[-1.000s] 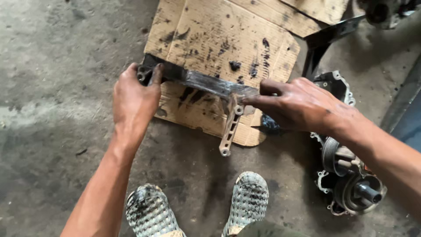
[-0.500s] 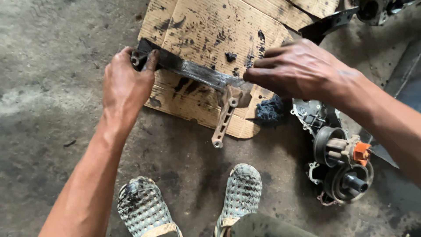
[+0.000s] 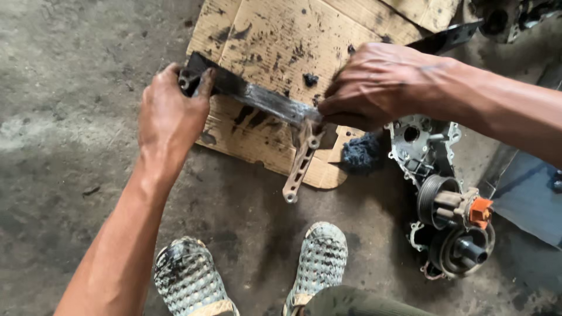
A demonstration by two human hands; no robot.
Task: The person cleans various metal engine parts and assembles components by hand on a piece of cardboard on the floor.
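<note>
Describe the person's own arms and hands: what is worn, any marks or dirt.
Both arms are bare, with no sleeves in view. The left hand and right hand wear no gloves, rings or watch. Dark grease smudges the fingers and knuckles of both hands. Veins and tendons stand out on the right hand's back.

Only packaging here is a flattened cardboard box (image 3: pixel 275 47) lying on the concrete floor (image 3: pixel 70 117), top middle of the view. It's plain brown, roughly rectangular, with a folded flap at the near edge, and smeared all over with black grease spots. No labels, signs or screens anywhere.
</note>
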